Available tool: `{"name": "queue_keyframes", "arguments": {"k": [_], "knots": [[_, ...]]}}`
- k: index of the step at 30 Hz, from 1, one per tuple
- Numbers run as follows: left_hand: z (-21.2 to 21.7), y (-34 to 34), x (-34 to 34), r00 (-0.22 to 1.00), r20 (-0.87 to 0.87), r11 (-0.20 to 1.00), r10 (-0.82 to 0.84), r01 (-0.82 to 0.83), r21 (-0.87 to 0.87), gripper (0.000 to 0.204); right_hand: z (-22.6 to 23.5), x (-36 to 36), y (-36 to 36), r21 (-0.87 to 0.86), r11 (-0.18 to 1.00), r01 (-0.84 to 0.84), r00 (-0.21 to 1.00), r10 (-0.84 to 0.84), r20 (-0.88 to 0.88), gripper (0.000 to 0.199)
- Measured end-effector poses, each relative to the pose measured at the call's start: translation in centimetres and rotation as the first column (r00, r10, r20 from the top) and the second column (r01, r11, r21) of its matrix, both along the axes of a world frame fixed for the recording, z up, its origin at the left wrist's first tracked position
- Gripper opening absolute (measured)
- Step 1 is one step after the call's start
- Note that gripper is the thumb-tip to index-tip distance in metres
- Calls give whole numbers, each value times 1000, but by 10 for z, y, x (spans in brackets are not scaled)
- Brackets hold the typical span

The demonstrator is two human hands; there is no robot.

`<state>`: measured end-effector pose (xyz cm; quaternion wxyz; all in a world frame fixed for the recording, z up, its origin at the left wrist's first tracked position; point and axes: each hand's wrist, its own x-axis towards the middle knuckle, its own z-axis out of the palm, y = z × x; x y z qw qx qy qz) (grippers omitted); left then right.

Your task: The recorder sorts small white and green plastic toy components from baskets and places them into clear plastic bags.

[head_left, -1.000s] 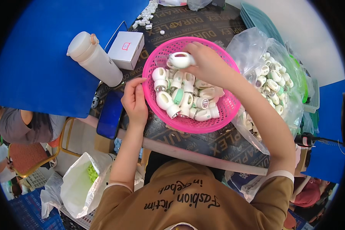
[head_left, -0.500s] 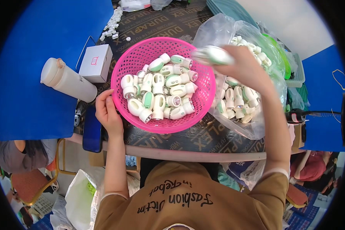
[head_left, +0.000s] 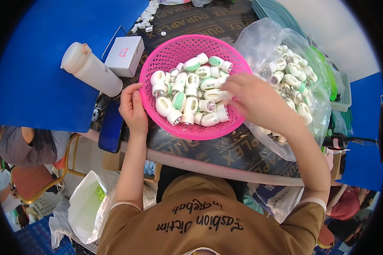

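Note:
A pink perforated plastic basket [head_left: 195, 135] stands in front of me, heaped with small white flashlights, some with green panels. My left hand [head_left: 134, 108] grips the basket's left rim, with thumb and fingers at the edge. Over the basket's right side, my right hand [head_left: 255, 97] has its fingers curled and slightly blurred, closed at the head end of a white flashlight [head_left: 213, 94]. Part of that flashlight is hidden by the fingers. Right of the basket lies an open clear plastic bag [head_left: 253, 40] with more of these flashlights [head_left: 300, 70] inside, partly behind my forearm.
Left of the basket are a white box [head_left: 124, 53], a pale tumbler [head_left: 91, 70] and a dark phone [head_left: 111, 127]. Small white parts [head_left: 147, 19] lie at the far left. A black cable-ended tool [head_left: 337, 142] and a pale green tray [head_left: 344, 93] are at the right.
My right hand has swung from beside the bag back over the basket. The flashlight it carried no longer shows in it. My left hand stays at the rim. The view has shifted.

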<state>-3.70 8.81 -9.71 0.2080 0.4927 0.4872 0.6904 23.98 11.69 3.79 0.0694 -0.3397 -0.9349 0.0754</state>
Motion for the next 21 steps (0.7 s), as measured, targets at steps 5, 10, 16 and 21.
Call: {"name": "queue_keyframes", "arguments": {"k": [5, 10, 16, 21], "knots": [[-2, -1, -9, 1000, 26, 1000, -13, 14, -13, 17, -41, -32, 14, -55, 998, 30, 967, -16, 252, 25], [-2, -1, -20, 1000, -7, 1000, -1, 1, 8, 17, -43, -44, 27, 145, 989, 5, 993, -23, 118, 28], [-1, 1, -22, 999, 47, 1000, -25, 26, -15, 16, -72, -52, 46, 349, 937, 8, 959, -105, 262, 29], [-1, 4, -14, 999, -36, 999, 31, -31, -7, 16, -48, -36, 50, 272, 962, 38, 960, -111, 257, 32]]}}
